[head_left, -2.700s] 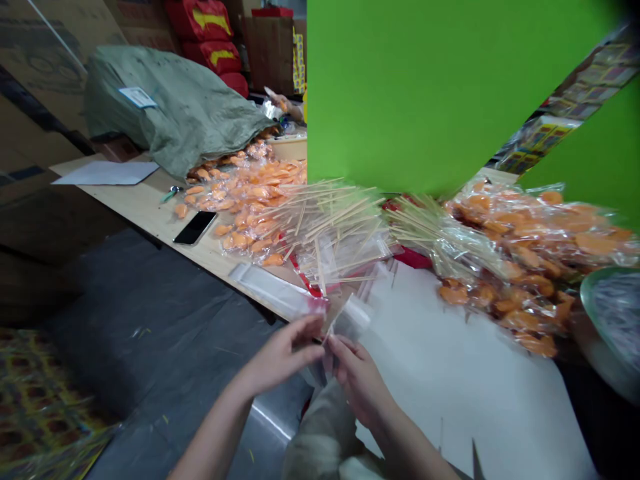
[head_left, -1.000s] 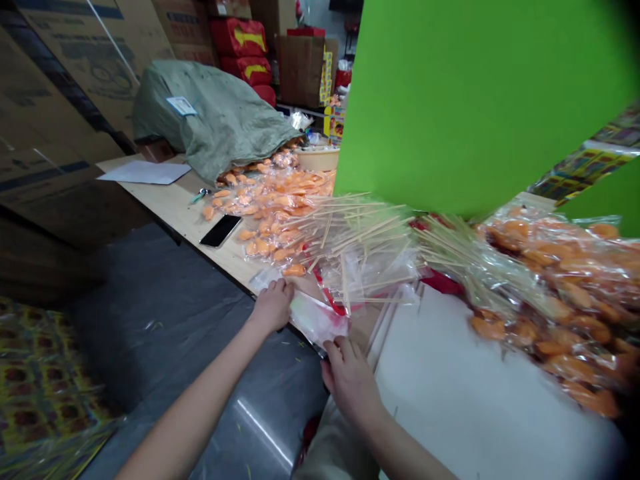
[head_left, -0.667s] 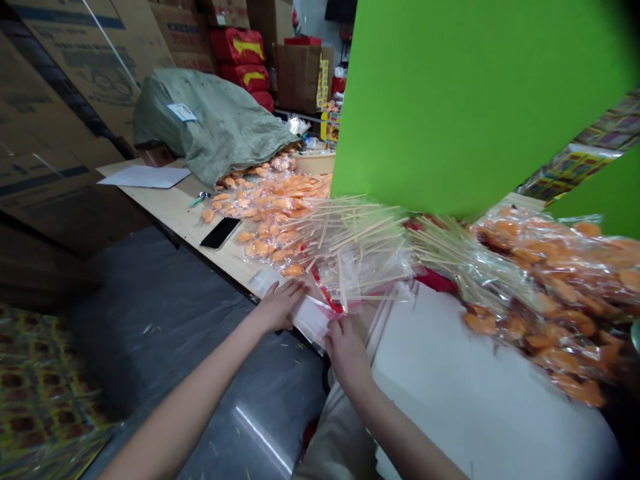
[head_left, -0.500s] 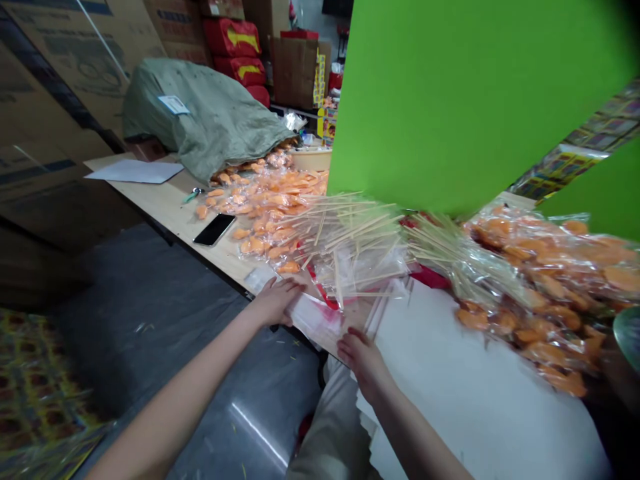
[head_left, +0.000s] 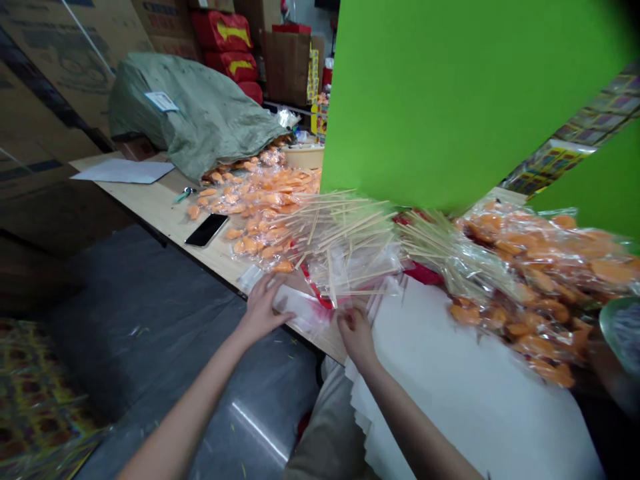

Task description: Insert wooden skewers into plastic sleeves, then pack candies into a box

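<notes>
Clear plastic sleeves (head_left: 303,309) are lightly spanned by the left hand (head_left: 261,312), thumb and fingers spread wide, apparently so they are kept flat. At their other end, the right hand's fingers are drawn closed; whether anything is pinched cannot be told. Beyond those fingertips, thin sticks (head_left: 350,223) are heaped within reach.

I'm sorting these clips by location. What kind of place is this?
Probably a packing workshop or storeroom: cardboard boxes stand behind the table, which bears heaps of plastic-wrapped orange pieces beside a big green sack.
</notes>
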Motion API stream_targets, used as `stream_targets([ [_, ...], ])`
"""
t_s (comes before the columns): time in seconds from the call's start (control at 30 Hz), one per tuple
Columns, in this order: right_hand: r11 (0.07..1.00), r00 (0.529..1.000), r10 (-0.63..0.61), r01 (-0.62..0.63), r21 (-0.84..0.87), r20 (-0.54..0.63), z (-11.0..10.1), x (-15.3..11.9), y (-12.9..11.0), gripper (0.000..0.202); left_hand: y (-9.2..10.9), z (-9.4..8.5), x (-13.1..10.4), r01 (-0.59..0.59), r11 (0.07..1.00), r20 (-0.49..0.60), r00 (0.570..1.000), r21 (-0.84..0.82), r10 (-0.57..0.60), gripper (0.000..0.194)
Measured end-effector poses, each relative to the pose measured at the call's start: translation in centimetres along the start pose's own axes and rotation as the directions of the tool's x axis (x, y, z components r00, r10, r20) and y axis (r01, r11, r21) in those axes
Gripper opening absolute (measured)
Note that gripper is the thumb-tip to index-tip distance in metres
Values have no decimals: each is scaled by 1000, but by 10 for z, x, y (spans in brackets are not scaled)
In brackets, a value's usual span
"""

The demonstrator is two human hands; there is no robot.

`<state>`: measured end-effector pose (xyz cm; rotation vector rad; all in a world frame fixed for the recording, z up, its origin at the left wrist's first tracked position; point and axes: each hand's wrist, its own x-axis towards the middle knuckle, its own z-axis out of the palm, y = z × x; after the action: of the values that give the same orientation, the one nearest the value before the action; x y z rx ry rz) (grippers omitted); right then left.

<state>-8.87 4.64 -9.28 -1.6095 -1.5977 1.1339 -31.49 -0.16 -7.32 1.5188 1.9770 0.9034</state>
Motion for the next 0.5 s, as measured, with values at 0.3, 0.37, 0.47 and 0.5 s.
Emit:
stream_targets([
  [0.3, 902, 976, -185, 215, -375, 115, 18, -11, -18, 23, 17, 52, -34, 406, 240, 49, 585, -882, -809, 35],
  [0.37, 819, 952, -243, 304, -486, 186, 20, -28, -31, 28, 21, 54, -24, 348, 151, 85, 578, -925, -811, 22],
  [0.47, 632, 868, -333, 495, -596, 368, 35, -38, -59, 34, 22, 53, -12, 263, 58, 105, 566, -963, -817, 15],
  [0.5, 600, 851, -332, 523, -605, 407, 44, -35, -67, 32, 22, 53, -10, 243, 32, 115, 564, -970, -817, 16],
])
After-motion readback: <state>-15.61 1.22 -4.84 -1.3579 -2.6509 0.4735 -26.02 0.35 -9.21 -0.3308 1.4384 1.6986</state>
